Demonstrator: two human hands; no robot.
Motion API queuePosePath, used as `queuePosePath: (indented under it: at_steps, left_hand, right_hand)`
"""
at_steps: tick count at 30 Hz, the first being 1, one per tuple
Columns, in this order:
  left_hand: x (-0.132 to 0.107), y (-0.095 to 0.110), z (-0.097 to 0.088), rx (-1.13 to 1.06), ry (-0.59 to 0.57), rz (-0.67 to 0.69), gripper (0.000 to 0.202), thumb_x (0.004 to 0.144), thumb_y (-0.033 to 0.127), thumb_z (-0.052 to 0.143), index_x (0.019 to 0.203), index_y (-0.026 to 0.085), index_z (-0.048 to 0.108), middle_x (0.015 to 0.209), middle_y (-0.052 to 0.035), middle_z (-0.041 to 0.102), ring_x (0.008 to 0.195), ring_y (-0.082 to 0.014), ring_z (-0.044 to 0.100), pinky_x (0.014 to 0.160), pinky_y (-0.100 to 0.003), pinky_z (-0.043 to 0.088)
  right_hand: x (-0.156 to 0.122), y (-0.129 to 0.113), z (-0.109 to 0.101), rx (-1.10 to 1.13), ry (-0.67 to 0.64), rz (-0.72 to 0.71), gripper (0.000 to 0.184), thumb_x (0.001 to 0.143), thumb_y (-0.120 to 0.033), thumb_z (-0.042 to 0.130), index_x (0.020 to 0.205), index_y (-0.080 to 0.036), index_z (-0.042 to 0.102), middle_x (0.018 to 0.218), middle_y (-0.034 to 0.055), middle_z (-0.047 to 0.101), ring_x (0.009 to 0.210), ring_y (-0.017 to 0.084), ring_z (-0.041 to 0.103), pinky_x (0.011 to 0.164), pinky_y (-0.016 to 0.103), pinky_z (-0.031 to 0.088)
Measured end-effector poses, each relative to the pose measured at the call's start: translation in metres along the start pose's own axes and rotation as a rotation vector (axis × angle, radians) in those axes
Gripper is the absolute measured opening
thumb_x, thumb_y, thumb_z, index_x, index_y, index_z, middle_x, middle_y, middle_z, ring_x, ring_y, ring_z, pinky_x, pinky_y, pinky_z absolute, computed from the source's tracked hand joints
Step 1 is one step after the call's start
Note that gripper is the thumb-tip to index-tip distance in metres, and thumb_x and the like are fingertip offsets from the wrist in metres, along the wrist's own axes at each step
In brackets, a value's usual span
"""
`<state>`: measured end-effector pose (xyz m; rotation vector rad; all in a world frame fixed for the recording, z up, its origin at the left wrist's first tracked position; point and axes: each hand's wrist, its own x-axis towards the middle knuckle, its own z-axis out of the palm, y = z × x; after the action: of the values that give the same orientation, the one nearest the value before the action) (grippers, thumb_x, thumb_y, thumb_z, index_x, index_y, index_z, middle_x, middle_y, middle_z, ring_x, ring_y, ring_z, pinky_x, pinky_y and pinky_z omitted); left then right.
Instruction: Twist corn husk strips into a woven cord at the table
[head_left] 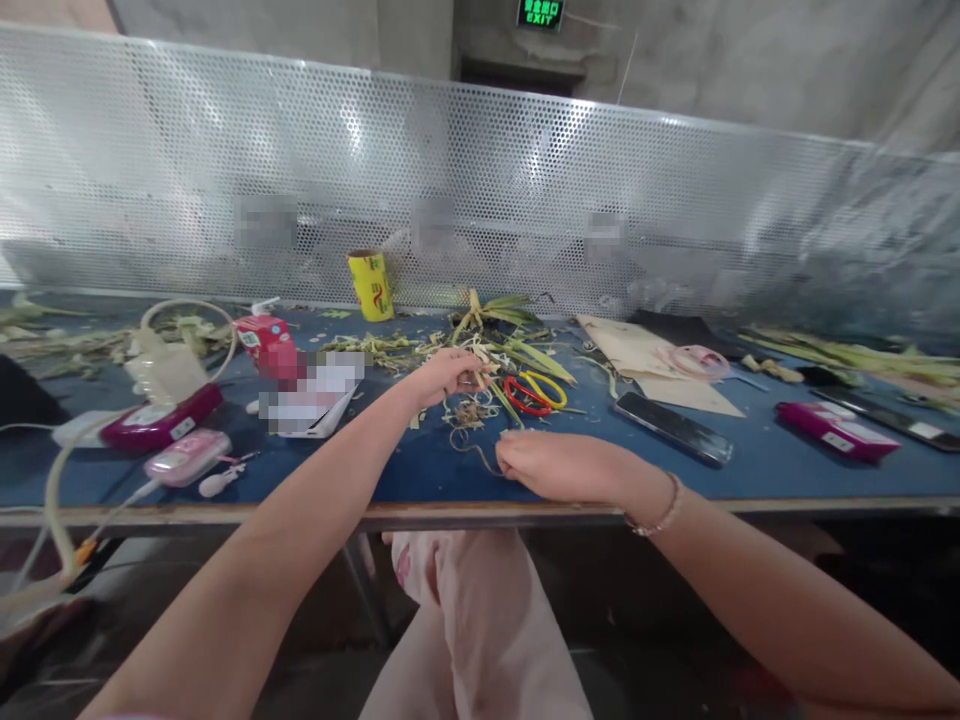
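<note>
My left hand (448,374) reaches out over the blue table (750,470), its fingers pinched on pale plant strips (480,352) in a heap of green and straw-coloured stalks. My right hand (559,465) rests near the table's front edge with its fingers curled on a thin brownish strand (469,447) that loops toward the heap. Red-handled scissors (525,396) and yellow-handled scissors (550,387) lie just right of my left hand.
A yellow roll (370,285) stands at the perforated metal screen (480,190). A black phone (673,428) and a magenta box (836,430) lie to the right, brown paper (637,350) behind them. Left are a red carton (266,340), pink devices (161,425) and tubing.
</note>
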<state>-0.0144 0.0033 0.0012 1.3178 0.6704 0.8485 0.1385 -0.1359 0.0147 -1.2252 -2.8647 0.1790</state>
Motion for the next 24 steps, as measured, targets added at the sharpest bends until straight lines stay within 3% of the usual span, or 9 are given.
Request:
queuePosePath:
  at_steps: [5, 8, 10, 12, 14, 16, 20, 24]
  left_hand:
    - [-0.006, 0.005, -0.003, -0.092, -0.159, -0.006, 0.002, 0.072, 0.01, 0.056, 0.073, 0.008, 0.056, 0.079, -0.0094, 0.067, 0.077, -0.0144, 0.065, 0.083, -0.037, 0.05]
    - [-0.006, 0.004, -0.005, -0.08, -0.179, -0.024, 0.005, 0.073, 0.01, 0.055, 0.077, 0.008, 0.057, 0.072, -0.0076, 0.066, 0.074, -0.0128, 0.064, 0.086, -0.038, 0.048]
    - [-0.004, 0.002, -0.007, -0.065, -0.128, -0.029, 0.007, 0.073, 0.011, 0.055, 0.079, 0.008, 0.058, 0.069, -0.0059, 0.065, 0.07, -0.0112, 0.063, 0.081, -0.034, 0.05]
    - [-0.002, 0.001, -0.008, -0.041, -0.072, -0.044, 0.007, 0.073, 0.011, 0.055, 0.078, 0.009, 0.059, 0.068, -0.0049, 0.064, 0.066, -0.0098, 0.062, 0.071, -0.026, 0.051]
    - [0.0, 0.0, -0.008, 0.006, -0.026, -0.044, 0.004, 0.071, 0.012, 0.056, 0.072, 0.009, 0.058, 0.064, -0.004, 0.061, 0.058, -0.0075, 0.059, 0.056, -0.018, 0.047]
    - [0.003, -0.001, -0.009, 0.052, 0.009, -0.029, 0.005, 0.07, 0.013, 0.057, 0.066, 0.009, 0.057, 0.059, -0.0031, 0.058, 0.05, -0.0055, 0.054, 0.045, -0.015, 0.039]
    - [0.007, -0.004, -0.01, 0.086, 0.039, -0.045, 0.003, 0.066, 0.013, 0.058, 0.064, 0.01, 0.057, 0.055, -0.0022, 0.056, 0.043, -0.0038, 0.047, 0.04, -0.015, 0.033]
    - [0.005, -0.004, -0.011, 0.078, 0.025, -0.026, 0.004, 0.065, 0.013, 0.056, 0.062, 0.011, 0.054, 0.057, -0.002, 0.056, 0.043, -0.0034, 0.046, 0.041, -0.015, 0.033]
  right_hand:
    - [0.025, 0.042, -0.021, 0.078, 0.18, 0.233, 0.017, 0.076, -0.012, 0.044, 0.072, -0.016, 0.06, 0.067, 0.0041, 0.061, 0.06, 0.013, 0.051, 0.057, 0.025, 0.034]
    - [0.05, 0.072, -0.03, 0.209, 0.296, 0.307, 0.012, 0.074, -0.02, 0.052, 0.074, -0.017, 0.063, 0.074, 0.004, 0.065, 0.062, 0.012, 0.054, 0.057, 0.025, 0.036]
    - [0.066, 0.087, -0.031, 0.33, 0.315, 0.234, 0.01, 0.069, -0.022, 0.059, 0.074, -0.016, 0.065, 0.073, 0.0036, 0.065, 0.064, 0.012, 0.055, 0.059, 0.024, 0.038]
    - [0.079, 0.099, -0.025, 0.467, 0.447, 0.234, 0.012, 0.068, -0.024, 0.06, 0.076, -0.015, 0.064, 0.07, 0.0034, 0.064, 0.061, 0.011, 0.054, 0.059, 0.024, 0.04]
    - [0.087, 0.108, -0.015, 0.61, 0.558, 0.244, 0.016, 0.067, -0.027, 0.063, 0.075, -0.014, 0.063, 0.067, 0.0035, 0.062, 0.058, 0.01, 0.053, 0.058, 0.025, 0.041]
    - [0.09, 0.115, -0.003, 0.792, 0.574, 0.206, 0.018, 0.065, -0.028, 0.064, 0.075, -0.014, 0.062, 0.067, 0.0031, 0.062, 0.059, 0.01, 0.054, 0.061, 0.026, 0.044]
    - [0.086, 0.12, 0.013, 1.021, 0.604, 0.175, 0.022, 0.064, -0.029, 0.065, 0.08, -0.014, 0.062, 0.072, 0.0022, 0.062, 0.062, 0.009, 0.054, 0.066, 0.026, 0.046]
    - [0.08, 0.113, 0.013, 1.009, 0.654, 0.176, 0.023, 0.067, -0.03, 0.062, 0.084, -0.014, 0.062, 0.076, 0.0022, 0.061, 0.065, 0.009, 0.053, 0.066, 0.026, 0.046]
